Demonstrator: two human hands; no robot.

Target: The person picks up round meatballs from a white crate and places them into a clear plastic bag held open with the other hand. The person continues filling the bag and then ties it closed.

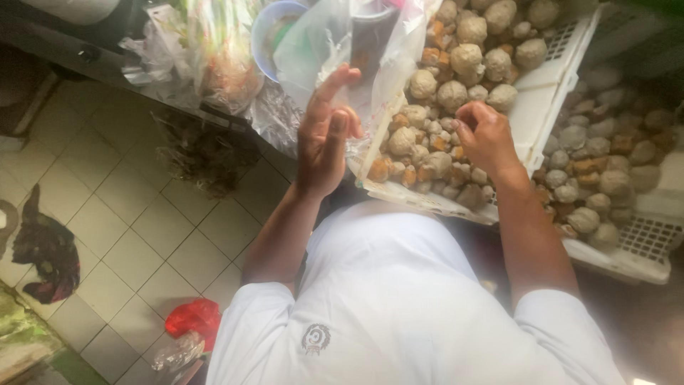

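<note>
Left hand (324,135) upright, pinching a clear plastic bag (349,50); right hand (488,139) curls down over meatballs (456,93), grip hidden.

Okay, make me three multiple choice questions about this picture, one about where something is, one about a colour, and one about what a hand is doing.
1. Where does the red bag lie?
A. on the tiled floor
B. in the white tray
C. on the person's shoulder

2. What colour is the tray that holds the meatballs?
A. blue
B. white
C. black

3. What is the left hand doing?
A. resting flat on the floor
B. gripping a knife
C. holding up a clear plastic bag

Answers:
1 A, it sits on the tiles at lower left.
2 B, its slotted rim and walls are white.
3 C, its fingers touch the bag's edge, while the right hand reaches into the meatballs.
</note>
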